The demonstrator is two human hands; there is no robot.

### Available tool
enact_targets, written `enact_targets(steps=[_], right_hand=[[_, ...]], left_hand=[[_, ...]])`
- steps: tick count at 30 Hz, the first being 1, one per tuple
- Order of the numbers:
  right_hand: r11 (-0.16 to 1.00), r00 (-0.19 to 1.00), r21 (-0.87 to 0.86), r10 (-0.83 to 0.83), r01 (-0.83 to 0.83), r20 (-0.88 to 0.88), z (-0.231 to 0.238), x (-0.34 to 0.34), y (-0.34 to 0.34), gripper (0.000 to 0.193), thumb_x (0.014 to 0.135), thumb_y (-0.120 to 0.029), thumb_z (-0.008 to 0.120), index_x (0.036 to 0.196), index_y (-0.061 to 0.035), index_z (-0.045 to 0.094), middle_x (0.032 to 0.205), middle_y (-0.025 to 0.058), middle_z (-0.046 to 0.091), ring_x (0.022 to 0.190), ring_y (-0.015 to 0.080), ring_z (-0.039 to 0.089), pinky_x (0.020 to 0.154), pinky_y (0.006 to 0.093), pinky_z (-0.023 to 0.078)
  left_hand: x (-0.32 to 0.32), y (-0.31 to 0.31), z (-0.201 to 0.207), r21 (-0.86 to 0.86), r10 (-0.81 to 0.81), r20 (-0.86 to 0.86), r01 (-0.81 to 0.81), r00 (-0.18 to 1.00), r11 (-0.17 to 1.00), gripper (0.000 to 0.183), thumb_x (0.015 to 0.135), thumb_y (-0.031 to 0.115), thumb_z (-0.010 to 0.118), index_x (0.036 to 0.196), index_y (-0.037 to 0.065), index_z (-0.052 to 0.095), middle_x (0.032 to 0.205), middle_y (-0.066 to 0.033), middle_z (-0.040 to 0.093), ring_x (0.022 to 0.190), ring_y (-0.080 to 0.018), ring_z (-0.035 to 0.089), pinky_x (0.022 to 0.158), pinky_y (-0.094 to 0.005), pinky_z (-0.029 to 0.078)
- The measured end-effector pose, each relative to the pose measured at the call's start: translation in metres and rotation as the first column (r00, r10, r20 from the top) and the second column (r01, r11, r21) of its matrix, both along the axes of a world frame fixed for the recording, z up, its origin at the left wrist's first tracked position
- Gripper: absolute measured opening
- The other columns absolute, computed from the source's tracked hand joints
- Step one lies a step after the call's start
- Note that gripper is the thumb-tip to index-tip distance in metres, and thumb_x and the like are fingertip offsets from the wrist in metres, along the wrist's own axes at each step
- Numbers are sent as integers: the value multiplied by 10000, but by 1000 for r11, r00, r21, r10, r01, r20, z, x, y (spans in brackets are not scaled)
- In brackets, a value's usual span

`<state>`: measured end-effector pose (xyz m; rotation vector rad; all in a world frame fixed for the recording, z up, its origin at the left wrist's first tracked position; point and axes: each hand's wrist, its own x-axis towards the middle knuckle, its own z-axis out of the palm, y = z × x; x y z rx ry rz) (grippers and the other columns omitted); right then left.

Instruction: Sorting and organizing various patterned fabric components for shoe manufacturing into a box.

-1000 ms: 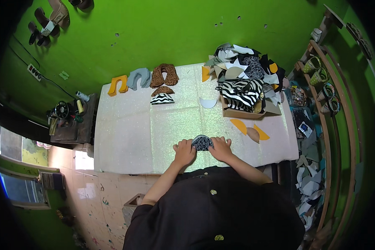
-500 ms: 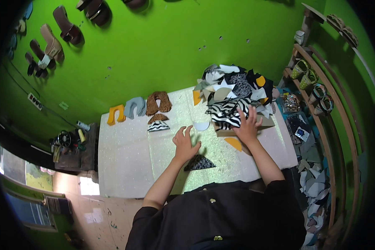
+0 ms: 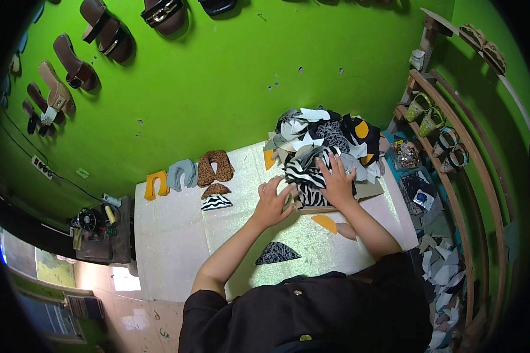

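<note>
Head view: zebra-print pieces (image 3: 304,175) lie between the hands (image 3: 338,187)

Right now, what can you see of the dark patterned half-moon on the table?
The patterned half-moon is black with tangled pale grey lines, and looks like fabric or soft leather. It lies unheld on the shimmery table covering, curved edge toward the green wall, straight edge opposite. Neither hand touches it.

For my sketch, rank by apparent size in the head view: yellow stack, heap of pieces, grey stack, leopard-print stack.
1. Heap of pieces
2. Leopard-print stack
3. Grey stack
4. Yellow stack, slightly smaller
</note>
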<state>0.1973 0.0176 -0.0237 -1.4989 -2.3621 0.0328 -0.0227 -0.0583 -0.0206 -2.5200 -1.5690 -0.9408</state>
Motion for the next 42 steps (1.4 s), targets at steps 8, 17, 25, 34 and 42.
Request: enact_targets(steps=[8, 17, 25, 34, 42], right_hand=[[999, 994, 20, -42, 44, -99, 1, 1, 44, 675, 672, -136, 733, 1284, -245, 471, 1326, 65, 469, 1243, 215, 420, 976, 668, 136], [997, 970, -81, -36, 16, -241, 10, 7, 48, 581, 715, -201, 709, 1246, -180, 476, 1249, 45, 538, 1176, 206, 486, 983, 676, 91], [954, 864, 296, 107, 51, -493, 41, 3, 15, 428, 708, -168, 648, 1129, -179, 574, 1175, 53, 528, 1106, 236, 495, 956, 574, 163], [978, 973, 61, 205, -200, -108, -13, -15, -5, 227, 684, -217, 685, 896, -144, 650, 1099, 8, 515, 1120, 187, 430, 927, 582, 228], [929, 922, 122, 364, -350, -133, -14, -1, -12, 117, 719, -67, 615, 766, -175, 615, 796, -71, 582, 904, 141, 546, 907, 566, 235]], left_hand=[[14, 50, 9, -134, -185, -360, 145, 915, 980, 643, 667, 316, 734, 1261, 348, 489, 1481, -69, 225, 1374, -264, 200, 1000, -551, 221], [17, 89, 7, -161, -221, -336, 175, 916, 971, 227, 762, 341, 664, 969, 246, 667, 1328, -105, 388, 1292, -295, 289, 981, -634, 163], [26, 109, 12, -20, 41, -25, -42, 999, 999, 228, 768, 354, 660, 896, 167, 632, 1172, -100, 470, 1221, -288, 354, 934, -631, 194], [31, 126, 3, -18, 126, -8, -126, 992, 992, 480, 720, 330, 707, 1116, 146, 507, 1194, -13, 488, 1179, -201, 429, 943, -582, 207], [31, 123, -4, -50, 140, 27, -139, 990, 989, 424, 724, 311, 707, 1085, 180, 528, 1182, -13, 494, 1173, -212, 429, 941, -597, 213]])
